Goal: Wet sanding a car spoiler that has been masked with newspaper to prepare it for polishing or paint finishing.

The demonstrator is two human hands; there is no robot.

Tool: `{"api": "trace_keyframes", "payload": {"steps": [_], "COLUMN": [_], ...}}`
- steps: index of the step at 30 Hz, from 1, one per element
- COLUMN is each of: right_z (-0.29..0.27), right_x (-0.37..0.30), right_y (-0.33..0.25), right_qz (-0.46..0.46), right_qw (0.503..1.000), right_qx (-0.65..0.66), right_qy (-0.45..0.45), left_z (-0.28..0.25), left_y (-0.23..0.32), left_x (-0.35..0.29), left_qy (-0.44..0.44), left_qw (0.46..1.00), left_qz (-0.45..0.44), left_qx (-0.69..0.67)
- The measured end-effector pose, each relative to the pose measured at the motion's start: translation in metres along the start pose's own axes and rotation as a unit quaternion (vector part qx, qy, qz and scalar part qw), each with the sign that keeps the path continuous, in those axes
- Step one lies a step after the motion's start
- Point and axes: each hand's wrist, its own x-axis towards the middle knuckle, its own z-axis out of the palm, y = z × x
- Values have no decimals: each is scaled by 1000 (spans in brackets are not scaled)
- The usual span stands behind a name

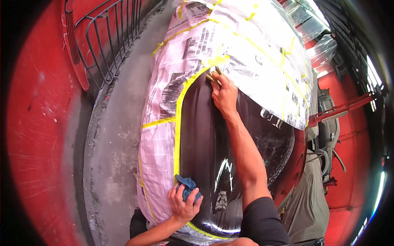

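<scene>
A car body panel (205,135), dark and glossy in places, shows inside a border of yellow masking tape (178,135). Sheets of newspaper (160,151) cover the body around it. My right hand (225,93) reaches to the panel's far end, its fingers closed on a small, folded, tan-brown piece (213,78) whose material I cannot make out. That piece is close to the taped newspaper edge. At the near left, my left hand (184,206) grips a crumpled blue cloth (188,187) at the tape line, beside the dark panel.
Left of the car runs a grey concrete floor (119,135), bounded by a red wall (37,143) and a dark metal grille (102,41). To the right are a draped grey-green cover (308,197), car parts (328,119) and clear plastic sheeting (322,51).
</scene>
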Motion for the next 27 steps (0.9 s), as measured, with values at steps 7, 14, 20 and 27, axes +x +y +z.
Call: {"api": "trace_keyframes", "payload": {"steps": [7, 14, 20, 27], "right_z": [-13, -5, -11, 4], "right_x": [-100, -42, -96, -36], "right_y": [-35, -8, -21, 16], "right_qz": [-45, -37, -70, -64], "right_qw": [997, 998, 987, 994], "right_qx": [58, 56, 129, 63], "right_qy": [18, 17, 70, 67], "left_z": [-5, 0, -3, 2], "left_y": [-8, -3, -6, -6], "left_x": [-1, -6, -5, -7], "left_qy": [-2, -16, -17, -13], "left_qw": [1000, 1000, 999, 999], "left_qz": [0, -5, -4, -10], "left_qx": [21, 18, 30, 32]}}
